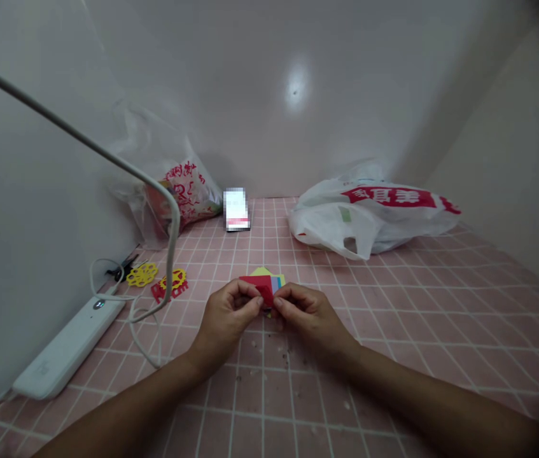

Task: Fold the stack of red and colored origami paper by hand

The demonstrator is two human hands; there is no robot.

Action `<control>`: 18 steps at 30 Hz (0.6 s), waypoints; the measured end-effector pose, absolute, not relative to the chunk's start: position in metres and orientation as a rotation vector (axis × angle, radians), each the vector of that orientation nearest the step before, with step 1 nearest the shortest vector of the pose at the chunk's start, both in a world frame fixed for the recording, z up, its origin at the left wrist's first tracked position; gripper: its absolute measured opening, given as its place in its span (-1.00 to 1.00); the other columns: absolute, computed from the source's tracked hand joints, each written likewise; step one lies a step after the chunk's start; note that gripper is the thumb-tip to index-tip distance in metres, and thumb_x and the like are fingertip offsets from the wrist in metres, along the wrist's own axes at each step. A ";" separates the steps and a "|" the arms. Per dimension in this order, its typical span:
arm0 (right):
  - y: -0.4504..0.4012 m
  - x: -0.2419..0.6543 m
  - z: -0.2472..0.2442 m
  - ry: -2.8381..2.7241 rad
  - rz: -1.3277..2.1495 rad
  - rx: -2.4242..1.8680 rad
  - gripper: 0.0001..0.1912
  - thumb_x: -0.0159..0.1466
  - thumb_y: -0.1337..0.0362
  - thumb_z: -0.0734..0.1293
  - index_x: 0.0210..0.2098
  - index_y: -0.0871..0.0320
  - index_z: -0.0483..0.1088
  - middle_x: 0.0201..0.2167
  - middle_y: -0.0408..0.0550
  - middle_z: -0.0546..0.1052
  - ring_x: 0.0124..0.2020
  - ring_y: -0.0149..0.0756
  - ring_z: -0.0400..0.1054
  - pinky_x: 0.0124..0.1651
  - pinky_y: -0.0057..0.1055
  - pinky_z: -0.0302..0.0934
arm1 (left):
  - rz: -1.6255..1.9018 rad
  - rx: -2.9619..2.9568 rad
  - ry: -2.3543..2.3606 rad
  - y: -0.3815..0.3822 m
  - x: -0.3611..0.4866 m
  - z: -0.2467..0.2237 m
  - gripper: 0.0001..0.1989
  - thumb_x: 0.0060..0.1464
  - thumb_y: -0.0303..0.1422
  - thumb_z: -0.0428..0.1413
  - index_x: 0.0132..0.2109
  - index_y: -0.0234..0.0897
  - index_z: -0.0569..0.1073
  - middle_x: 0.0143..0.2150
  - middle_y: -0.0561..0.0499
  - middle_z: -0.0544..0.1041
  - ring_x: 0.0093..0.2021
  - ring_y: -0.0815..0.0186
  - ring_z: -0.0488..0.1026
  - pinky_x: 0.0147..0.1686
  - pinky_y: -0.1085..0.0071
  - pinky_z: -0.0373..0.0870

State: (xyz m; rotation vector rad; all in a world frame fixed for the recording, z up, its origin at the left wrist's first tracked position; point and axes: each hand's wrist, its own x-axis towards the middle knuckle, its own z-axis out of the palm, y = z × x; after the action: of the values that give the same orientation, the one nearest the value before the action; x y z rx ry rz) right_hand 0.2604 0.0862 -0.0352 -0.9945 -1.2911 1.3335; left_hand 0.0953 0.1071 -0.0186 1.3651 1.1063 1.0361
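Observation:
Both hands meet over the middle of the table. My left hand point(231, 315) pinches a piece of red paper point(257, 283) between thumb and fingers. From the other side, my right hand point(307, 315) pinches the paper's right edge, its fingertips close to the left ones. Just behind the fingers lie several coloured sheets, with yellow paper point(263, 272) and a lilac and blue strip point(275, 283) showing. The fingers cover part of the red paper, so its full shape is hidden. Small dark and pale scraps point(284, 356) are scattered on the table below the hands.
Yellow cut-outs point(142, 275) and a red cut-out point(158, 293) lie left, near black-handled scissors point(119, 272). A white power bank point(71, 346) with a cable point(142, 340) sits further left. Behind are a plastic bag point(188, 191), a lit phone point(237, 210) and a white bag point(326, 216).

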 end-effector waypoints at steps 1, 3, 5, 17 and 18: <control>0.086 0.260 -0.036 -1.282 1.336 -0.998 -0.82 0.22 0.19 0.32 -0.45 0.14 0.42 -0.53 -0.18 0.42 -0.53 -0.42 0.25 -0.43 -0.44 0.16 | 1.034 1.345 1.105 0.107 0.096 -0.018 -0.86 -0.08 -0.35 0.22 -0.40 -0.30 0.43 -0.44 0.06 0.49 -0.41 0.35 0.44 -0.34 0.43 0.37; 0.086 0.259 -0.036 -1.259 1.344 -1.003 -0.83 0.21 0.20 0.33 -0.46 0.15 0.42 -0.53 -0.17 0.43 -0.54 -0.42 0.25 -0.43 -0.45 0.16 | 1.029 1.310 1.103 0.107 0.097 -0.017 -0.86 -0.11 -0.36 0.23 -0.41 -0.30 0.42 -0.46 0.07 0.49 -0.42 0.37 0.44 -0.35 0.44 0.37; 0.087 0.259 -0.037 -1.227 1.358 -1.009 -0.83 0.19 0.20 0.33 -0.46 0.15 0.42 -0.53 -0.17 0.43 -0.54 -0.42 0.25 -0.44 -0.45 0.16 | 1.021 1.282 1.105 0.107 0.097 -0.016 -0.86 -0.13 -0.37 0.23 -0.42 -0.30 0.41 -0.46 0.07 0.50 -0.43 0.37 0.45 -0.34 0.44 0.38; 0.087 0.264 -0.035 -1.258 1.477 -0.967 -0.77 0.22 0.15 0.34 -0.46 0.16 0.33 -0.54 -0.18 0.38 -0.52 -0.42 0.24 -0.42 -0.44 0.13 | 0.900 1.392 1.128 0.105 0.097 -0.015 -0.89 -0.12 -0.39 0.20 -0.45 -0.29 0.40 -0.50 0.08 0.47 -0.48 0.38 0.40 -0.43 0.45 0.32; 0.087 0.263 -0.035 -1.251 1.474 -0.972 -0.77 0.22 0.16 0.34 -0.47 0.16 0.33 -0.54 -0.18 0.38 -0.52 -0.42 0.23 -0.42 -0.45 0.12 | 0.896 1.386 1.127 0.105 0.097 -0.015 -0.88 -0.12 -0.38 0.20 -0.45 -0.29 0.39 -0.51 0.08 0.47 -0.48 0.37 0.40 -0.43 0.45 0.32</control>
State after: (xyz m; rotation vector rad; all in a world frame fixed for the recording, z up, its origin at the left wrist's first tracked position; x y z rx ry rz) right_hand 0.2629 0.0873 -0.0347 -0.9722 -1.2508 1.4742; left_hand 0.0971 0.1046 -0.0145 1.3863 1.1266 0.8959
